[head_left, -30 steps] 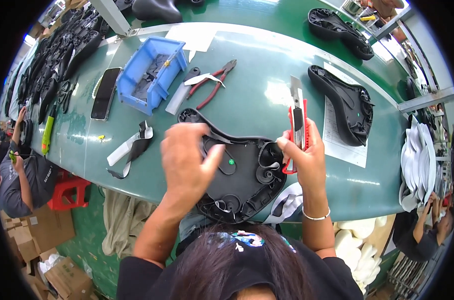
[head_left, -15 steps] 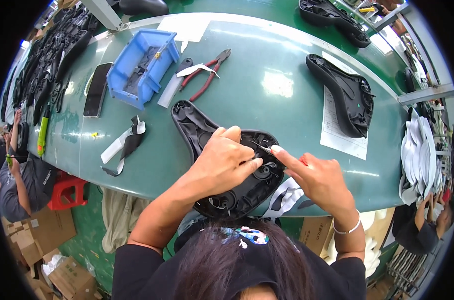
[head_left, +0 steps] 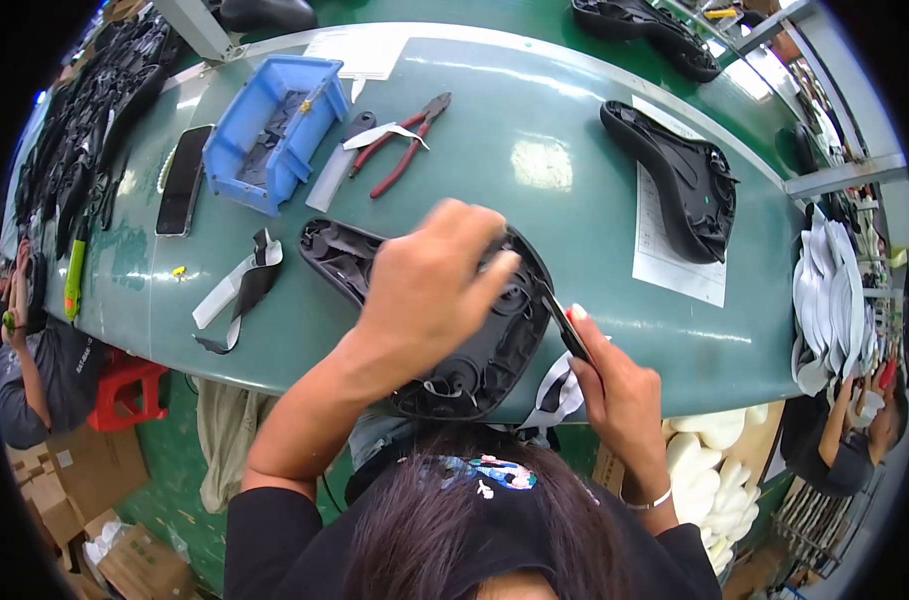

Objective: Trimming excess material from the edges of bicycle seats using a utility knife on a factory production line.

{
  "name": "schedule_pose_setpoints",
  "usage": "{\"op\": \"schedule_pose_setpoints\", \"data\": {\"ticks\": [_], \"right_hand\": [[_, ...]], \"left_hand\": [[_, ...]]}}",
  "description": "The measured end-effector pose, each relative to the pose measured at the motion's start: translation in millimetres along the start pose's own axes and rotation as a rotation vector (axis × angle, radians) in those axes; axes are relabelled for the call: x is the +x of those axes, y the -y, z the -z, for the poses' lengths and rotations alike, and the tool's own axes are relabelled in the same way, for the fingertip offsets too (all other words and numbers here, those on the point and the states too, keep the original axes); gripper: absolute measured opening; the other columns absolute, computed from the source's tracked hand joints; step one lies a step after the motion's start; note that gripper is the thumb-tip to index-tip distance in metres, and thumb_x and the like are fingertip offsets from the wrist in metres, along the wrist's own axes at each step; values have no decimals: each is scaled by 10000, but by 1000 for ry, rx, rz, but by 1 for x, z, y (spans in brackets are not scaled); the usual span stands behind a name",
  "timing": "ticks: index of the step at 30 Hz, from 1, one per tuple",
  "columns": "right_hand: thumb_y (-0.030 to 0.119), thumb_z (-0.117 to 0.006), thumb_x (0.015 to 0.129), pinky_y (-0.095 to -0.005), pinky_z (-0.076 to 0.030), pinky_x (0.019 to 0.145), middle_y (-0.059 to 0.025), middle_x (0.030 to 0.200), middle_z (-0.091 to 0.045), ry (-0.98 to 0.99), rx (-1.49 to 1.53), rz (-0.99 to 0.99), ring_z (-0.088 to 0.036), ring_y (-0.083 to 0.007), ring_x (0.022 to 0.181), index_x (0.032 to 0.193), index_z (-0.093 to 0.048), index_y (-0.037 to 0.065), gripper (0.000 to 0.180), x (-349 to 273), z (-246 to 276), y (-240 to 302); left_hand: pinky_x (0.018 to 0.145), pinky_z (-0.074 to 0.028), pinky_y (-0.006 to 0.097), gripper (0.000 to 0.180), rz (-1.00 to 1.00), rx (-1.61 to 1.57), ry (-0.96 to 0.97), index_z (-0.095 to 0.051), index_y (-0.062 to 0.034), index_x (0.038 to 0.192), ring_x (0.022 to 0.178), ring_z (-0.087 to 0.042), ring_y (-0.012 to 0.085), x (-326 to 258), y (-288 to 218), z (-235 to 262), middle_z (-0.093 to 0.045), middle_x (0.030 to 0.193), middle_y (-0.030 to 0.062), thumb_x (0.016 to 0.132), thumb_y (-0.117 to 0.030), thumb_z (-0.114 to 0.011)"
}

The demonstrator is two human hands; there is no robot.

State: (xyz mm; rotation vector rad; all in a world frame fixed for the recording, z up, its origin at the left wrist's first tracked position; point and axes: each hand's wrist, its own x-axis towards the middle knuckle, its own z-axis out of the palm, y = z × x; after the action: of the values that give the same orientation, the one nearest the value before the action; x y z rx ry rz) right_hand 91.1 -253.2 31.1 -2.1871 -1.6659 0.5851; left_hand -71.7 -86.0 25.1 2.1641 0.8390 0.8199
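Note:
A black bicycle saddle (head_left: 502, 338) lies underside up at the table's near edge, its narrow nose pointing to the upper left. My left hand (head_left: 436, 268) is over its middle, fingers curled and smeared by motion; whether anything is between them does not show. At the saddle's right rim, my right hand (head_left: 614, 385) grips a slim dark tool (head_left: 566, 325) with a thin pointed end, the tip close to the rim. Beside that hand, a strip of white and black material (head_left: 556, 392) hangs at the table edge.
Left on the green table (head_left: 454, 150) are a blue bin (head_left: 236, 160) with dark pieces, a phone (head_left: 182, 185), red-handled pliers (head_left: 399, 150) and a cut strip (head_left: 239, 285). Another saddle (head_left: 674, 180) rests on paper at right. Co-workers sit at both sides.
The saddle has turned, its nose swinging left. My left hand has lifted slightly, and my right hand has drawn down with the tool away from the saddle's inside to its rim.

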Motion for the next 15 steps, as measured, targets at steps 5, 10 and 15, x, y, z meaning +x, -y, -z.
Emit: {"op": "schedule_pose_setpoints", "data": {"ticks": [5,10,15], "right_hand": [[123,-632,819,-370,-424,473,-82,665,-539,-158,-63,276,-556,-266,534,1337,-487,217,546,34,-7,-8],[154,-591,861,-406,-400,412,-93,614,-525,-157,-259,167,-523,-286,429,1400,-400,186,573,21,-21,11],[168,-586,865,-428,-417,454,-131,602,-583,-55,20,24,-579,-319,502,1390,-411,169,554,-6,-20,27]], "left_hand": [[565,-392,398,243,-260,459,111,-623,-11,718,595,-504,264,23,3,-14,-574,718,134,778,-246,-643],[667,-394,344,279,327,-638,105,-582,-52,641,676,-500,174,49,19,-1,-598,709,58,840,-247,-601],[660,-402,303,208,227,-1454,24,-583,-64,797,697,-478,168,44,41,9,-600,832,64,882,-254,-591]]}}
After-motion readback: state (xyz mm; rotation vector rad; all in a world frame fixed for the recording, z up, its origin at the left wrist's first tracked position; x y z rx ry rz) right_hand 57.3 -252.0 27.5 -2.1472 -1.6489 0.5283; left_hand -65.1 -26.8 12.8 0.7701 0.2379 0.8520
